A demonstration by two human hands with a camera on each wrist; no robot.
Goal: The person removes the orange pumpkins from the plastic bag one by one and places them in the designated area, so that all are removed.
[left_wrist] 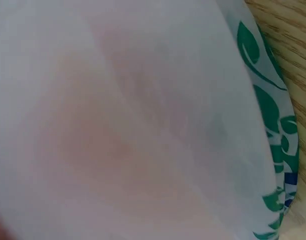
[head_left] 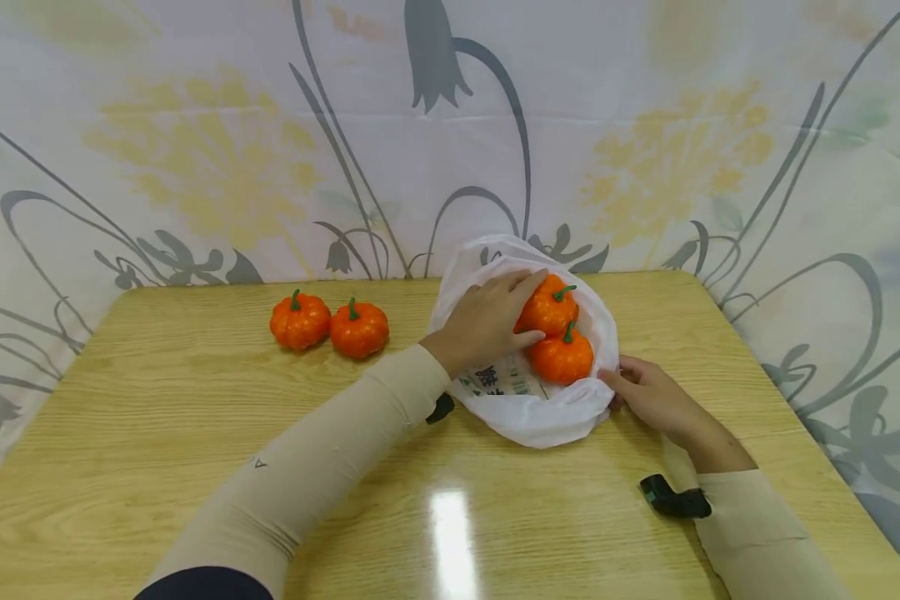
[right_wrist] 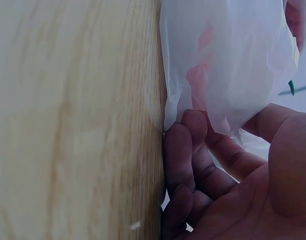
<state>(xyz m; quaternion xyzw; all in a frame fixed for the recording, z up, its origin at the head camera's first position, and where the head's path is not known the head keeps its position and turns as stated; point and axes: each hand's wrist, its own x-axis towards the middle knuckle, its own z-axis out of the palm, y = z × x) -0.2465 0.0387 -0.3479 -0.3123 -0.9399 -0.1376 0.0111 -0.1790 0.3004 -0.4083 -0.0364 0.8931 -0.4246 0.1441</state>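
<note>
A white plastic bag (head_left: 521,421) with green leaf print lies on the table with its mouth spread wide. Two small orange pumpkins with green stems are inside, an upper pumpkin (head_left: 557,310) and a lower pumpkin (head_left: 562,360). My left hand (head_left: 487,321) reaches into the bag and grips the upper pumpkin from the left, thumb below and fingers above. In the left wrist view the blurred bag (left_wrist: 143,125) fills most of the picture. On the right side, my right hand (head_left: 656,400) pinches the bag's rim between thumb and fingers, its fingers resting against the table (right_wrist: 78,125).
Left of the bag, two more orange pumpkins stand side by side, one pumpkin (head_left: 300,322) nearly touching the other pumpkin (head_left: 359,330). A flower-patterned cloth (head_left: 375,150) rises behind the table's back edge. Black wrist straps show at both sleeves.
</note>
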